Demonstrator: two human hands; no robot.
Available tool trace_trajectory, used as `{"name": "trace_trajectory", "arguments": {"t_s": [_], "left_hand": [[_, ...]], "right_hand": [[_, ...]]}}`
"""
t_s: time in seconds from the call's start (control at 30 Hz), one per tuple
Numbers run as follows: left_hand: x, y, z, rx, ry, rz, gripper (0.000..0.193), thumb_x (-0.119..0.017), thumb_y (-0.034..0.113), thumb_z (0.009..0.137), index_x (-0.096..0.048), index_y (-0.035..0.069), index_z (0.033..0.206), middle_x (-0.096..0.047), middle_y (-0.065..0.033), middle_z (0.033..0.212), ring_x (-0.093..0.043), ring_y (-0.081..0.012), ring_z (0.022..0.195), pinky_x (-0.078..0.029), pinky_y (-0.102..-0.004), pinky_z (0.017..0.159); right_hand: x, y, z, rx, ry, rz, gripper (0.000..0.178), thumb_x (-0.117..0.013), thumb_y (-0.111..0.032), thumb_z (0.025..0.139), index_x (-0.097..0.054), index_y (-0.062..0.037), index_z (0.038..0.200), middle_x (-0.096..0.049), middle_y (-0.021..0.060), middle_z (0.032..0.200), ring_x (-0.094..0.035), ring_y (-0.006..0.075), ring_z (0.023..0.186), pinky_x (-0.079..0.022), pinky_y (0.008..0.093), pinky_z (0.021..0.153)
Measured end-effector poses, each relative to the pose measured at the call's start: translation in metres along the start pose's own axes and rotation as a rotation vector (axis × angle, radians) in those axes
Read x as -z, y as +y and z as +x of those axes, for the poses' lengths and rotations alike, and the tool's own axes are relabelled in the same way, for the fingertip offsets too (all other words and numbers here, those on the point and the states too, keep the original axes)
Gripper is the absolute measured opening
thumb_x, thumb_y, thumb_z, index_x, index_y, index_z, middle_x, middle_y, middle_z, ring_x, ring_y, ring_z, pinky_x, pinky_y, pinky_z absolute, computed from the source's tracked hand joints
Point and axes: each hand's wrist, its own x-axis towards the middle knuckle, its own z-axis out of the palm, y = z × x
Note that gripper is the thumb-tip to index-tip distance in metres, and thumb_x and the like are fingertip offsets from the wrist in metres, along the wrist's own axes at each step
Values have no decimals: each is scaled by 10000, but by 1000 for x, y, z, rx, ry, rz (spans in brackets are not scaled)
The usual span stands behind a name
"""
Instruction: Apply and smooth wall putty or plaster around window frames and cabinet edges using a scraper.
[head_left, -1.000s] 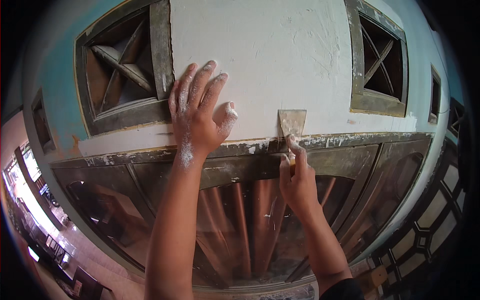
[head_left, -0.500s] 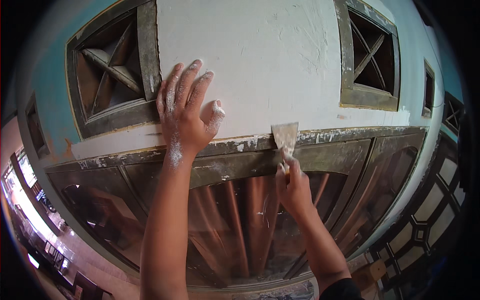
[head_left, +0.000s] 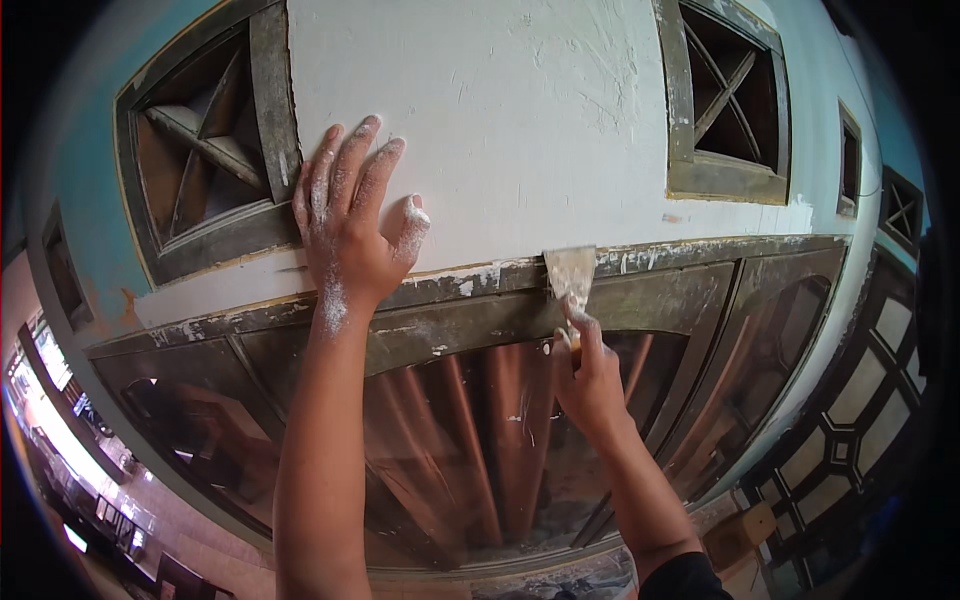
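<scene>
My left hand [head_left: 355, 225] lies open against the white-coated wall [head_left: 480, 130], fingers stretched upward, with white powder on its fingers, thumb and wrist. It rests beside the lower right corner of the left vent's wooden frame [head_left: 270, 110]. My right hand [head_left: 588, 368] is closed round the handle of a putty knife [head_left: 572, 268]. The wide blade points up, its edge at the top of the dark wooden window frame [head_left: 460, 322], where wood meets wall. White smears and chipped paint mark that frame's upper rail. The handle is mostly hidden by my fingers.
A second vent with crossed slats [head_left: 728, 95] is set in the wall at the upper right. Below the rail are glass panes with a brown curtain [head_left: 500, 430] behind. A dark panelled door or grille [head_left: 850, 440] stands at right; tiled floor [head_left: 165, 510] shows lower left.
The wall and window frame sit slightly further left in the view, and my left hand has shifted left with them. The putty knife has slid a little to the right along the rail.
</scene>
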Motion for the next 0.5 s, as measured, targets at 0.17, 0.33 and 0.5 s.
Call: {"name": "trace_trajectory", "arguments": {"t_s": [0.17, 0.33, 0.5], "left_hand": [[-2, 1, 0, 3, 2, 5, 515, -696, 309, 871, -690, 169, 1366, -564, -37, 1566, -450, -336, 1504, -300, -564, 1236], [1, 0, 0, 3, 9, 13, 505, -697, 309, 875, -694, 173, 1361, -565, -32, 1568, -454, -333, 1502, -304, -563, 1233], [-2, 0, -1, 3, 11, -1, 505, -704, 310, 872, -695, 177, 1359, -566, -26, 1567, -454, -330, 1502, -304, -562, 1234]], "right_hand": [[8, -15, 25, -60, 25, -49, 419, -639, -91, 996, -531, -80, 1400, -643, 244, 675, -659, 491, 660, -506, 570, 581], [5, -5, 11, 86, 107, -53, 368, -636, -93, 1015, -562, -73, 1375, -650, 229, 678, -656, 472, 637, -498, 547, 563], [13, -20, 25, 63, 129, -49, 353, -617, -65, 1024, -614, -70, 1377, -675, 236, 771, -662, 413, 618, -490, 472, 549]]}}
